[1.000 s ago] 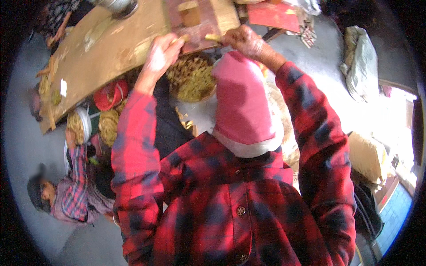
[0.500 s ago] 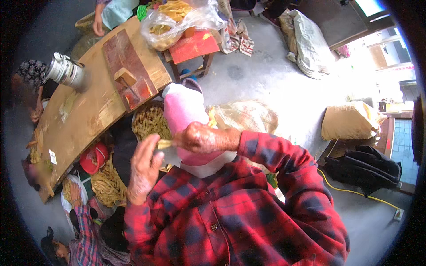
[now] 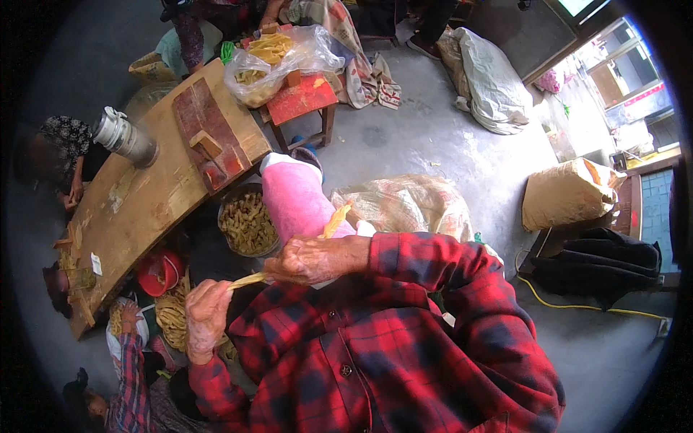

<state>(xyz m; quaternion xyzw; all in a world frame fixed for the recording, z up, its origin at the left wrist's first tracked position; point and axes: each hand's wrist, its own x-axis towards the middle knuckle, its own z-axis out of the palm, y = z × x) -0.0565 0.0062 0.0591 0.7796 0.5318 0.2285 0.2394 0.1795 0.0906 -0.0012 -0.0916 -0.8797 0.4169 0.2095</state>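
A long pale yellow strip (image 3: 248,281), soft and flat-looking, runs between my two hands in front of my chest. My left hand (image 3: 205,317) pinches one end of it. My right hand (image 3: 312,258) is closed around the strip farther along, and a loose yellow end (image 3: 336,219) sticks out above that fist. Pink cloth (image 3: 291,196) lies just beyond my right hand. Left of the cloth, a round container (image 3: 250,253) holds many short, knotted-looking yellowish pieces (image 3: 247,219). Beyond my left hand lies a heap of similar long strips (image 3: 170,317).
A long wooden table (image 3: 148,191) slants across the left, bearing a metal flask (image 3: 125,137). A red bucket (image 3: 159,273) stands below its edge. A red stool (image 3: 302,99) holds bagged strips. A woven sack (image 3: 411,203) lies ahead; other people sit at left.
My left hand has moved left and down, and its spread fingers have closed on the strip. My right hand has dropped slightly; more of the strip shows between them.
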